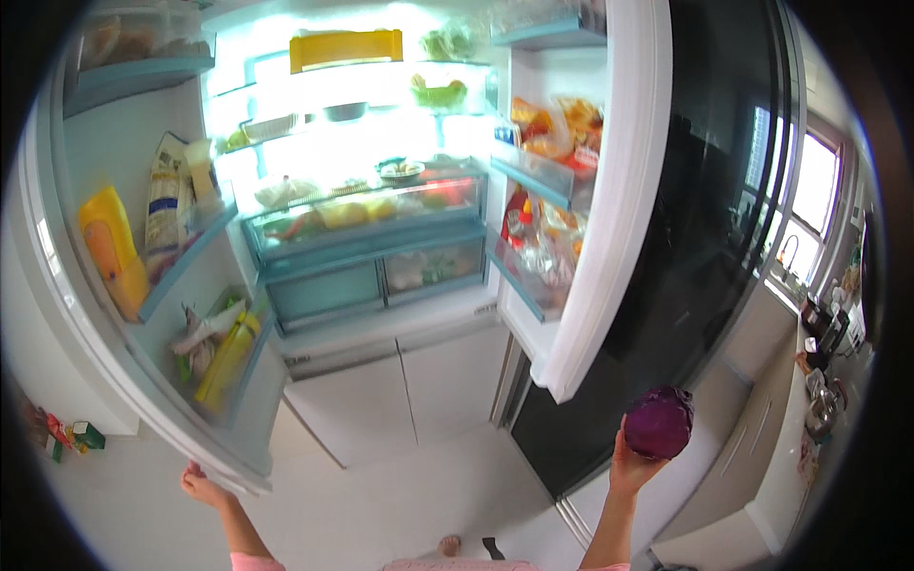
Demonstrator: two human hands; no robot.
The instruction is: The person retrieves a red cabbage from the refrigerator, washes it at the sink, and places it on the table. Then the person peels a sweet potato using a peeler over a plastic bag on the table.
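Held up at the lower right is a red cabbage (pixel 660 422), deep purple and rounded. My right hand (pixel 632 464) grips it from its lower left side. At the lower left, my left hand (pixel 205 485) has its fingers curled at the edge of the refrigerator's left door (pixel 221 453). That door and the right door (pixel 600 285) both stand open, with the lit interior between them. Glass shelves carry bowls, produce and a yellow bin (pixel 346 50). Below them, a clear drawer (pixel 435 207) contains several fruits or vegetables.
Door bins hold a yellow bottle (pixel 111 243), bags and sauce bottles (pixel 525 221). White lower doors (pixel 350 407) are closed. A dark glossy panel (pixel 685 214) rises at right, beyond it a counter (pixel 775 457) with a metal kettle (pixel 825 410). Small packages (pixel 87 435) lie at far left.
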